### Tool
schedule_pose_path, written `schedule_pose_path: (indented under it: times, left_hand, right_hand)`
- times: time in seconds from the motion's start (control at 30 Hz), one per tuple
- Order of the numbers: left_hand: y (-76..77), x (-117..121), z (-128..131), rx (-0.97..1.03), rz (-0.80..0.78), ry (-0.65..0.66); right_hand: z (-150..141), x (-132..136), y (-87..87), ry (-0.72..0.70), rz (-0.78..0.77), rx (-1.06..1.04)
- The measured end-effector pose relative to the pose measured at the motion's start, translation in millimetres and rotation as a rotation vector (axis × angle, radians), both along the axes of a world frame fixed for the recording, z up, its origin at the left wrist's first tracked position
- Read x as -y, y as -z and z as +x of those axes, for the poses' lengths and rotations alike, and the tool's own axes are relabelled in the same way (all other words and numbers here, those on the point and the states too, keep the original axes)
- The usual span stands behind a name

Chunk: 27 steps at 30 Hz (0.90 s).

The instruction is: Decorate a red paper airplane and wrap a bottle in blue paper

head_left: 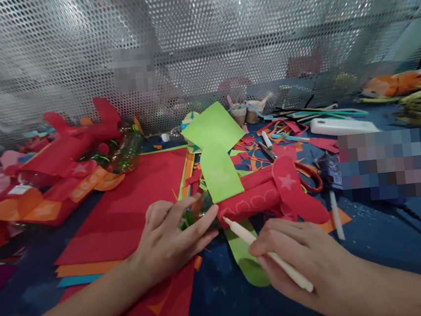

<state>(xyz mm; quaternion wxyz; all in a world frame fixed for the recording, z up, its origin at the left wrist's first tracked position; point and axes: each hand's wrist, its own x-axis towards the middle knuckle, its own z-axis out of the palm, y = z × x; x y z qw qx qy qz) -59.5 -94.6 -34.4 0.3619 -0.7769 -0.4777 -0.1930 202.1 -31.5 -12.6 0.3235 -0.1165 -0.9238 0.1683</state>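
One red model [252, 201] lies mid-table, just below the centre of view, nose toward 9 o'clock, tail [286, 183] toward 3. Row of pale ovals along its side. Pen [242, 232] pinched in right hand [294, 254], at 5 o'clock; nib at the wrap's nose-end edge. Judgement: that edge is the weak spot. Press past it and the nib may skid onto the bottle [208, 201] or the index finger beside it.

Left hand [180, 225], at 9 o'clock, reaches over the bottle end, fingers spread; cannot tell whether it grips underneath or merely steadies. Round body: should that hold slacken, it could roll under pen pressure and spoil a line. Ovals might smear too, if still wet.

Near wing [242, 254], at 7, runs partly under the right hand; a leaning palm could crease it. Far wing [220, 177], at 11, meets a green square [213, 125]; joined or only overlapping, cannot tell.

Farther out, scissors [320, 182] at 3, close behind the tail, which could snag if the model swings. Glue gun [333, 171] beyond; heat unknown.
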Motion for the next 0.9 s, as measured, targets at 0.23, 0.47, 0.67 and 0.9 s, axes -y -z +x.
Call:
schedule_pose_path:
  times: [0.23,0.47,0.67,0.9]
  left_hand:
    - [-1.3,0.3,0.5,-0.024,-0.004,0.008]
    - [-1.0,0.1,-1.5,-0.019,-0.01,0.021]
    - [0.5,-0.7,-0.7,-0.007,-0.005,0.012]
    - [1.7,-0.3,-1.6,0.006,-0.029,0.002]
  right_hand:
    - [0.0,0.6,0.6,0.025,-0.002,-0.025]
    - [-1.5,0.4,0.0,0.021,0.003,-0.014]
    - [0.4,0.1,0.1,0.021,-0.004,-0.026]
    - [1.0,0.5,-1.0,0.039,0.004,-0.043]
